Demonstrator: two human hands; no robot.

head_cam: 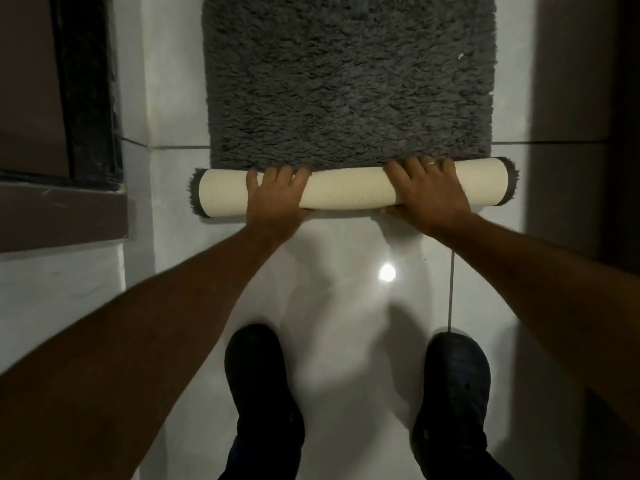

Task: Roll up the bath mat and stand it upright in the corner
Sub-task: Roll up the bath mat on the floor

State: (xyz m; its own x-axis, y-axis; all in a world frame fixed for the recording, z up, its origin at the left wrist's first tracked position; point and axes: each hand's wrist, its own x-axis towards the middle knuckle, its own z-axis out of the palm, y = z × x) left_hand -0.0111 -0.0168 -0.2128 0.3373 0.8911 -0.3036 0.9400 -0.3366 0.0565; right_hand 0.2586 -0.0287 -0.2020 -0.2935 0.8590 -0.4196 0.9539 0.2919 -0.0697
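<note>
one grey bath mat [349,81] lies on the white tiled floor [346,306], toward 12 o'clock, its near end rolled into one cream roll [343,192]. two hands: left hand [275,199] and right hand [427,192] each curl fingers over the roll. two black shoes [263,382] at 6 o'clock.

The bath mat [349,81] lies flat on the floor [346,289] at twelve o'clock, its near end wound into a roll [346,192] lying crosswise. The left hand [273,199] sits on the roll's left part, the right hand [426,192] on its right part. Two shoes [263,386] stand at six o'clock, a ledge [62,216] at nine o'clock.
</note>
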